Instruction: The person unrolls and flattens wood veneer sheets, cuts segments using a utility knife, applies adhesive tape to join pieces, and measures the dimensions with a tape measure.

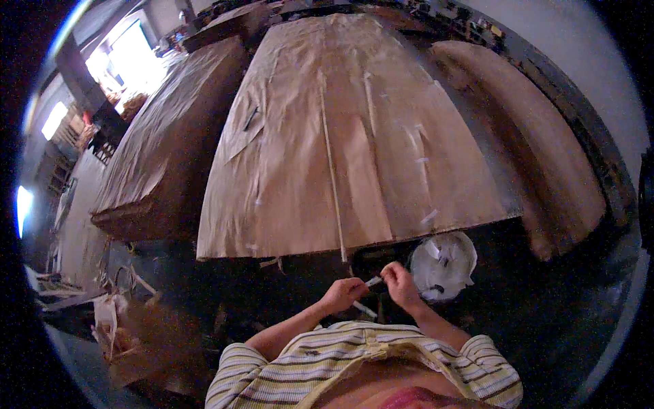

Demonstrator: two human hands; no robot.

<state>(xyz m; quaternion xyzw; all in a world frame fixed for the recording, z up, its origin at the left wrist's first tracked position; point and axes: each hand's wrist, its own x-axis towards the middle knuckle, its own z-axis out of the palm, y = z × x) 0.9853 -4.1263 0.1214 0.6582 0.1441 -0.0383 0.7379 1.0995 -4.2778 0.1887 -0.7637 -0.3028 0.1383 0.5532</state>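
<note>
Both hands on one small pale strip, round white bucket just beside the right hand

Left hand [344, 295]: fingers curled closed, pinching one end of the pale strip [372, 281]. Right hand [398, 283]: also closed, fingertips pinching the other end. Strip sits between the hands, in front of the striped shirt [354, 341], off the stack.

Bucket [422, 262]: open-topped, pale scraps [446, 255] inside; depth and exact contents too murky to call.

Beyond: big stack of thin brown sheets [293, 177], near edge past the hands. Slim dark object [251, 118] lying on its left part. More sheets either side: left stack [170, 136], right stack [545, 136].
</note>
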